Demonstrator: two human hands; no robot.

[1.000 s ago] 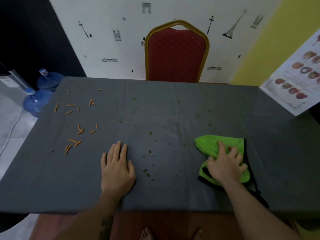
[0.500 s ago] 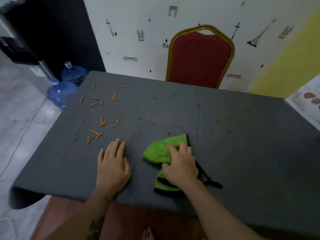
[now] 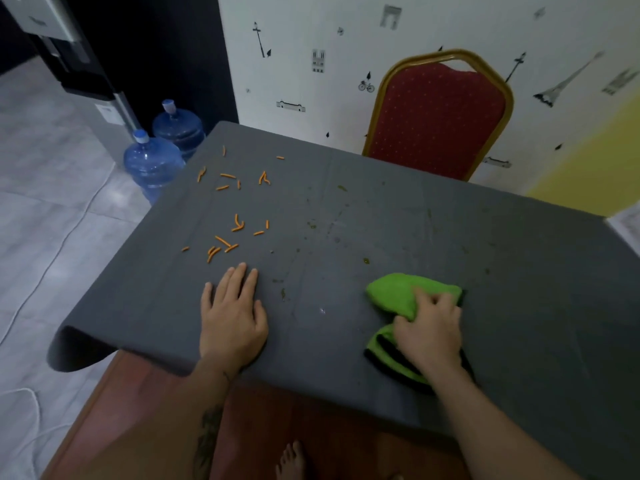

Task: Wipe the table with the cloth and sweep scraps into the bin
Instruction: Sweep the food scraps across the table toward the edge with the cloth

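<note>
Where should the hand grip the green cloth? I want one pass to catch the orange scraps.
Likely from above, palm flat on the bunched middle of the green cloth, where the right hand presses now. It lies crumpled flat on the table, so pushing beats pinching an edge.

My desk (image 3: pixel 450 237) wears matt grey fabric; the cloth (image 3: pixel 398 296) under my fingers is fuzzy green microfibre, black-edged

Dim, even indoor light falls on a grey table (image 3: pixel 381 237), with a soft shadow under its overhanging corner at 8 o'clock; wide-angle distortion bends the wall (image 3: pixel 329 98) and floor (image 3: pixel 52 202) toward the edges, and fine detail is soft throughout
</note>
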